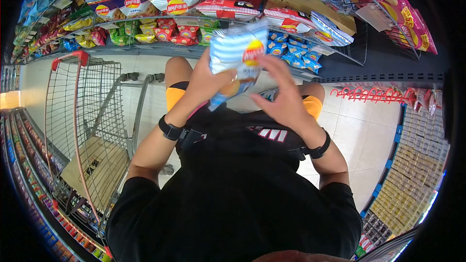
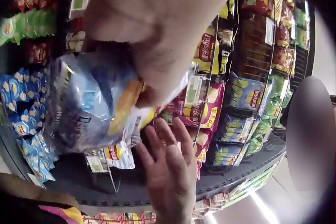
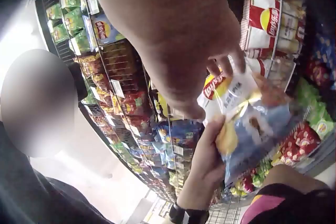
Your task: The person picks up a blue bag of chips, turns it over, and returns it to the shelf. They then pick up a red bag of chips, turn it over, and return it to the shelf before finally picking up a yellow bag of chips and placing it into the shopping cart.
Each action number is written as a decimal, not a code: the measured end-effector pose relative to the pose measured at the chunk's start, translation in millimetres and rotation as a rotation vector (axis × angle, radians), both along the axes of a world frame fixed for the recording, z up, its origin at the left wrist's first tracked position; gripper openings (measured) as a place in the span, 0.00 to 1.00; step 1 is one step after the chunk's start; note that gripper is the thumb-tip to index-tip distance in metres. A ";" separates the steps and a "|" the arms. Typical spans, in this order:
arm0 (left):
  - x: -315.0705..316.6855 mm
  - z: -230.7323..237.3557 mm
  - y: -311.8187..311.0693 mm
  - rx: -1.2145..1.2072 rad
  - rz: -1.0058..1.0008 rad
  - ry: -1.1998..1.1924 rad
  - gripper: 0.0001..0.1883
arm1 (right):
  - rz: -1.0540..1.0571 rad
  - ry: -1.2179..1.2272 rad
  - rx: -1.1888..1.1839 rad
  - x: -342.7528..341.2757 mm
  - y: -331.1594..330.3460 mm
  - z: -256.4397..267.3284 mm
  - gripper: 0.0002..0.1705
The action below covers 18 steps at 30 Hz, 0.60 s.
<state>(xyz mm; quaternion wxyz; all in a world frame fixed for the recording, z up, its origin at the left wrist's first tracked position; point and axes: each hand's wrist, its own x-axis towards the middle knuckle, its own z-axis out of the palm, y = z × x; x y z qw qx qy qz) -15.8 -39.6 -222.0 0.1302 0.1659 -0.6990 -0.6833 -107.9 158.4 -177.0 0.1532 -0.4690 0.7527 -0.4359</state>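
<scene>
A blue-and-white Lay's potato chip bag point(image 1: 232, 51), slightly blurred, is held up in front of the person's lap. The left hand point(image 1: 205, 81) grips it by the left side, thumb across the printed front and fingers hidden behind. To the bag's right is the right hand point(image 1: 287, 98), its fingers spread and loosely bent, with the fingertips right at the bag's edge. From the left wrist, the right hand point(image 2: 170, 176) shows palm and parted fingers beside the bag point(image 2: 86, 106). In the right wrist view the left thumb lies on the bag point(image 3: 257, 129).
Shelves ahead carry chip bags point(image 1: 227, 8) and small blue snack packs point(image 1: 296, 51). A wire shopping cart point(image 1: 82, 116) with a cardboard box point(image 1: 94, 162) stands at the left. Red hooks point(image 1: 374, 94) stick out at the right, above stacked cans point(image 1: 412, 160).
</scene>
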 end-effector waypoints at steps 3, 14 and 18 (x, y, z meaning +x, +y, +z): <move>8.1 3.7 0.6 -0.145 -0.285 -0.054 0.31 | -0.117 0.216 0.061 -13.3 12.3 27.0 0.46; -2.7 110.3 6.1 -0.252 -0.808 0.301 0.49 | -0.197 0.091 0.362 -53.0 101.6 55.1 0.32; 0.4 154.8 29.9 0.484 -1.137 0.813 0.69 | -0.493 0.277 0.392 -90.3 164.5 84.9 0.26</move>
